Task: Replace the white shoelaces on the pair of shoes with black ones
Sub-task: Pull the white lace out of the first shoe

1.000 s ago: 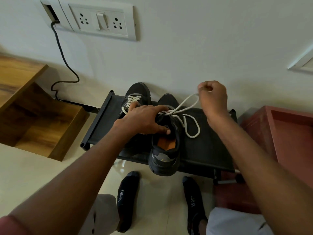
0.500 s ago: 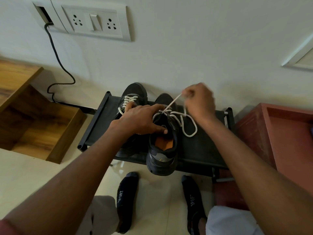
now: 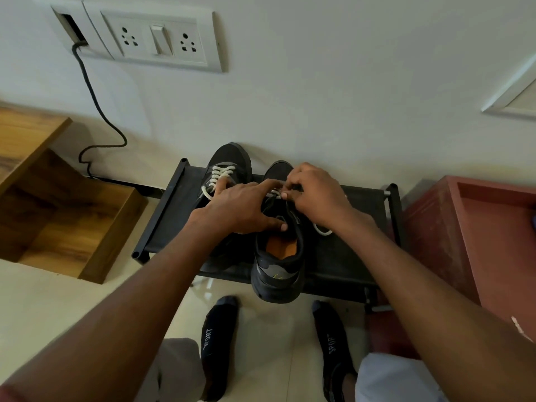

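Shoes first: from the head camera I see two dark ones side by side on a low black rack [image 3: 348, 250] against the wall. The right shoe [image 3: 278, 265] sits nearer me, heel overhanging the rack's front edge, with an orange insole showing in its opening and a grey patch on the heel. The left shoe [image 3: 229, 163] sits further back, its toe close to the wall, and its white lace [image 3: 219, 175] is still threaded in crossed rows up the front.

My left hand [image 3: 240, 207] lies flat across the right shoe's collar, fingers straight and spread, thumb tip pressing the inner rim of the opening. My right hand [image 3: 316, 195] is curled over the top of the same shoe, fingertips pinching the white lace [image 3: 275, 193] at the upper eyelets; the two hands almost touch there. A loose loop of that lace [image 3: 323, 230] lies on the rack just right of the shoe, partly hidden under my wrist.

Below the rack I see my feet in black socks [image 3: 216, 340] on pale floor tiles. A wall socket [image 3: 162, 42] sits high on the left with a dark cable [image 3: 95, 111] running down from it, a wooden shelf [image 3: 58, 204] stands to the left, and a red cabinet [image 3: 478, 242] to the right.
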A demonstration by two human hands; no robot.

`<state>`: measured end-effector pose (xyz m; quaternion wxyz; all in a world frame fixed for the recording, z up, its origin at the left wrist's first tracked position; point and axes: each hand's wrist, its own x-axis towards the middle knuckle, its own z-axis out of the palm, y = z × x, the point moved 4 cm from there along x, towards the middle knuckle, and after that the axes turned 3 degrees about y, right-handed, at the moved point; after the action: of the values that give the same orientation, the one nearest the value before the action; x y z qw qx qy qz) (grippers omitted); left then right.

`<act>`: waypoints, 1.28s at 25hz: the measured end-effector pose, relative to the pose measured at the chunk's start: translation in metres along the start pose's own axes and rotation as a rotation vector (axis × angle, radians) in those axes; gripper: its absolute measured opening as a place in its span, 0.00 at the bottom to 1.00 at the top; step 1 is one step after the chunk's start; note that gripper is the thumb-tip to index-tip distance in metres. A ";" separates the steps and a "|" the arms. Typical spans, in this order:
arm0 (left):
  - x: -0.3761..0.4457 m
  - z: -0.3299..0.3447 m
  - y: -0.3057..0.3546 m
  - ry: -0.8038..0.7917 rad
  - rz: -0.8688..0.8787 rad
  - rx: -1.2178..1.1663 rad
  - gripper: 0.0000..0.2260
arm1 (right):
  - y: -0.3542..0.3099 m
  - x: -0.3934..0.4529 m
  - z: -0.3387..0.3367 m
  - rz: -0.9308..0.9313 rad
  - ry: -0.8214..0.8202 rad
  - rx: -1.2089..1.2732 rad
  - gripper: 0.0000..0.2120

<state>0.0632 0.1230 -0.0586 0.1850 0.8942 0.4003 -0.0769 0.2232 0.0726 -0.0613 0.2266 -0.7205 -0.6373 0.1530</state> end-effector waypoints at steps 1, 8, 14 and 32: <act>0.000 -0.001 0.001 0.003 0.000 -0.002 0.41 | -0.001 -0.001 0.000 0.014 0.017 -0.016 0.02; 0.001 0.000 0.000 -0.005 -0.005 -0.023 0.42 | 0.014 0.003 -0.006 0.528 0.119 0.521 0.15; 0.003 0.001 -0.001 -0.014 -0.010 -0.021 0.42 | 0.012 0.004 -0.004 0.227 -0.110 0.351 0.06; 0.004 0.002 0.000 -0.008 0.002 -0.069 0.37 | 0.064 -0.002 -0.031 0.828 0.182 0.366 0.04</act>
<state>0.0659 0.1251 -0.0614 0.2173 0.8874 0.4011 -0.0663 0.2934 0.0616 -0.0687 0.3249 -0.8730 -0.2358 0.2770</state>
